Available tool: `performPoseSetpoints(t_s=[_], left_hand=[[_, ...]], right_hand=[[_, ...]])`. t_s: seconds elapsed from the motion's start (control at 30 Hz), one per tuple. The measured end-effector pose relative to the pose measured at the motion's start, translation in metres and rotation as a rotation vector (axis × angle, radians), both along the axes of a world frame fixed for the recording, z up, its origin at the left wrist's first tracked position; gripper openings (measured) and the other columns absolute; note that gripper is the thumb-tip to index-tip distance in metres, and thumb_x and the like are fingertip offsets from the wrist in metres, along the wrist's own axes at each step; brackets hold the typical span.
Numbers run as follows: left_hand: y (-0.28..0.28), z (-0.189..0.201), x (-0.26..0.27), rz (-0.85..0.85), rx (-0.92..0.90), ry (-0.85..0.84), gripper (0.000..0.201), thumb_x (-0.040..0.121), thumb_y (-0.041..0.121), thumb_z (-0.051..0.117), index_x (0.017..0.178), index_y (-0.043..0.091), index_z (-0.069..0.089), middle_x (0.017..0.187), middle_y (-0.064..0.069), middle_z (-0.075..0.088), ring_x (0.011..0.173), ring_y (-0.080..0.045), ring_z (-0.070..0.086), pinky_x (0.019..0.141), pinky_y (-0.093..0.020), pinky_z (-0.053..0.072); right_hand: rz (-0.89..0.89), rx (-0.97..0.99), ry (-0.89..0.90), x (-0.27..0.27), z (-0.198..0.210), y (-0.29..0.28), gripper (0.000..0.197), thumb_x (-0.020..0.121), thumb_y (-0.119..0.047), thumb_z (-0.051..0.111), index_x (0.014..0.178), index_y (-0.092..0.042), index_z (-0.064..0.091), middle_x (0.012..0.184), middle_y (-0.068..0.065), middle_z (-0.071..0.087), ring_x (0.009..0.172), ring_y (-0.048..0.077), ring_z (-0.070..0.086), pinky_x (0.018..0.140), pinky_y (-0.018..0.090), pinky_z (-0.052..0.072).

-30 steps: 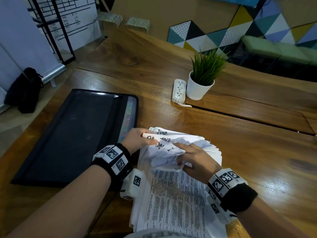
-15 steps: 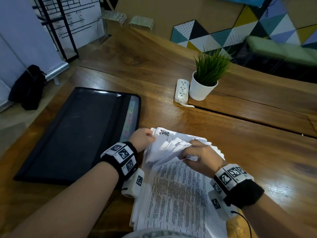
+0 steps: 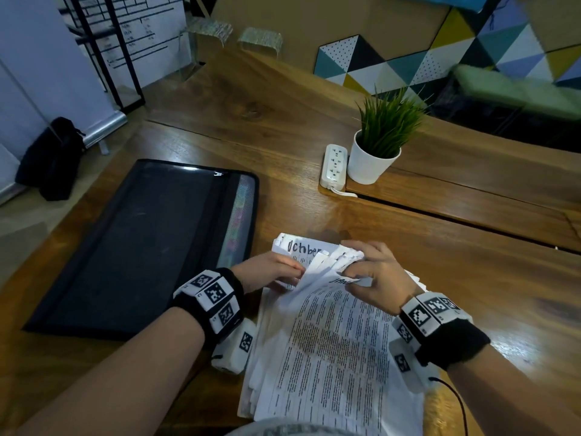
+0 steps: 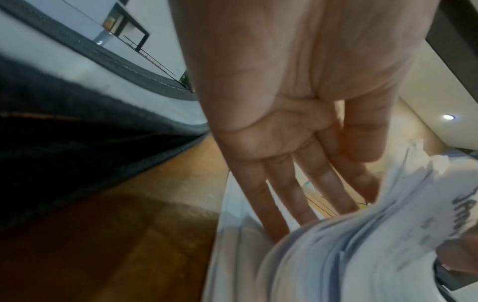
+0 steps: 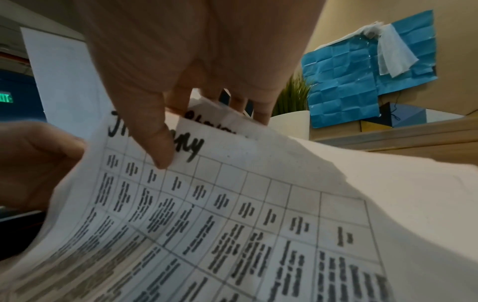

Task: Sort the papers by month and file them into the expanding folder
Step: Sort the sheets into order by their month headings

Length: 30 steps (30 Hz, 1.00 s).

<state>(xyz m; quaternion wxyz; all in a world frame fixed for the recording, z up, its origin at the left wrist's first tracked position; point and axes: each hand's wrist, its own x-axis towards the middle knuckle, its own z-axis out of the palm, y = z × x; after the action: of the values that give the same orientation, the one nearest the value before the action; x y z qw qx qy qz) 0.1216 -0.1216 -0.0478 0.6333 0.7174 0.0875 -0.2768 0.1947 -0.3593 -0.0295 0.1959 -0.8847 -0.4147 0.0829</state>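
A thick stack of printed papers lies on the wooden table in front of me. My right hand pinches the far edges of several sheets and bends them back; its thumb presses the top sheet, headed January. Behind the lifted bundle a sheet headed October lies exposed. My left hand has straight fingers slid under the raised sheets at their left edge, tips hidden. The black expanding folder lies flat to the left, apart from both hands.
A white pot with a green plant and a white power strip stand beyond the papers by a raised wooden board. A black bag sits on the floor at the far left.
My right hand has leafed further through the far edges: the exposed sheet was June, now it is October. My left hand has moved in under the lifted sheets.
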Motion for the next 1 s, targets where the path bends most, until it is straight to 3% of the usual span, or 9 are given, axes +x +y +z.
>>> performPoseSetpoints(t_s=[0.07, 0.2, 0.27, 0.33, 0.43, 0.57, 0.7, 0.83, 1.0], left_hand=[[0.0, 0.001, 0.0, -0.022, -0.009, 0.018, 0.024, 0.096, 0.016, 0.05, 0.11, 0.007, 0.068, 0.111, -0.002, 0.069, 0.104, -0.013, 0.063, 0.092, -0.027, 0.05], [0.007, -0.007, 0.001, 0.098, 0.208, -0.151, 0.023, 0.093, 0.005, 0.052, 0.109, 0.006, 0.069, 0.104, 0.004, 0.067, 0.095, -0.002, 0.062, 0.085, -0.013, 0.047], [0.013, -0.02, 0.003, 0.265, 0.351, -0.181, 0.021, 0.089, 0.009, 0.056, 0.106, 0.012, 0.067, 0.108, -0.001, 0.066, 0.104, -0.016, 0.061, 0.095, -0.032, 0.049], [0.013, -0.023, 0.005, 0.298, 0.417, -0.136, 0.009, 0.084, 0.01, 0.057, 0.088, 0.011, 0.065, 0.089, -0.002, 0.064, 0.091, -0.023, 0.062, 0.086, -0.041, 0.053], [0.006, -0.014, 0.006, 0.208, 0.474, -0.152, 0.03, 0.082, 0.005, 0.057, 0.056, 0.015, 0.048, 0.058, 0.002, 0.046, 0.059, -0.016, 0.047, 0.059, -0.026, 0.038], [0.0, -0.009, 0.005, 0.234, 0.356, -0.157, 0.007, 0.086, 0.008, 0.063, 0.083, 0.014, 0.06, 0.078, 0.002, 0.062, 0.068, -0.014, 0.06, 0.056, -0.026, 0.048], [0.0, 0.004, -0.001, 0.142, 0.143, -0.171, 0.017, 0.089, 0.009, 0.062, 0.099, -0.004, 0.062, 0.105, -0.021, 0.067, 0.096, -0.028, 0.065, 0.089, -0.045, 0.051], [-0.001, 0.007, -0.004, 0.08, 0.014, -0.031, 0.034, 0.097, 0.028, 0.051, 0.105, -0.001, 0.068, 0.105, -0.015, 0.07, 0.091, -0.02, 0.065, 0.09, -0.032, 0.049], [0.008, -0.014, 0.007, 0.262, 0.393, -0.26, 0.018, 0.088, 0.01, 0.059, 0.102, 0.015, 0.069, 0.1, 0.005, 0.066, 0.096, -0.011, 0.059, 0.091, -0.03, 0.046]], right_hand=[[0.01, -0.014, 0.083, 0.001, 0.003, 0.005, 0.015, 0.07, -0.017, 0.077, 0.081, -0.026, 0.074, 0.12, -0.007, 0.056, 0.121, 0.011, 0.036, 0.101, 0.028, 0.026], [-0.019, -0.01, 0.232, -0.005, 0.005, 0.006, 0.017, 0.075, -0.013, 0.072, 0.08, -0.03, 0.072, 0.088, -0.008, 0.066, 0.09, 0.009, 0.058, 0.077, 0.021, 0.042], [-0.044, 0.048, 0.24, -0.009, 0.002, 0.002, 0.027, 0.075, -0.013, 0.072, 0.076, -0.04, 0.069, 0.085, -0.013, 0.066, 0.089, 0.004, 0.055, 0.078, 0.019, 0.04], [-0.058, 0.071, 0.222, -0.013, 0.0, -0.001, 0.038, 0.076, -0.015, 0.072, 0.07, -0.052, 0.062, 0.083, -0.02, 0.061, 0.094, 0.0, 0.049, 0.082, 0.018, 0.037], [-0.089, 0.07, 0.215, -0.02, 0.002, 0.0, 0.041, 0.076, -0.011, 0.071, 0.069, -0.05, 0.059, 0.09, -0.013, 0.062, 0.11, 0.002, 0.044, 0.084, 0.016, 0.034], [-0.01, 0.163, 0.138, -0.021, 0.004, 0.0, 0.032, 0.073, -0.007, 0.072, 0.072, -0.038, 0.064, 0.122, -0.012, 0.05, 0.106, -0.015, 0.05, 0.087, 0.008, 0.041], [0.022, 0.103, 0.109, -0.014, 0.003, 0.0, 0.023, 0.072, -0.01, 0.074, 0.072, -0.032, 0.068, 0.146, -0.011, 0.028, 0.115, -0.011, 0.046, 0.095, 0.001, 0.03], [-0.006, 0.047, 0.065, -0.013, 0.002, 0.004, 0.02, 0.071, -0.014, 0.076, 0.074, -0.034, 0.071, 0.109, -0.007, 0.061, 0.102, 0.016, 0.047, 0.082, 0.025, 0.039], [-0.019, 0.108, 0.06, -0.019, 0.002, 0.001, 0.026, 0.068, -0.014, 0.078, 0.074, -0.037, 0.07, 0.086, -0.009, 0.064, 0.117, 0.018, 0.043, 0.095, 0.026, 0.03]])
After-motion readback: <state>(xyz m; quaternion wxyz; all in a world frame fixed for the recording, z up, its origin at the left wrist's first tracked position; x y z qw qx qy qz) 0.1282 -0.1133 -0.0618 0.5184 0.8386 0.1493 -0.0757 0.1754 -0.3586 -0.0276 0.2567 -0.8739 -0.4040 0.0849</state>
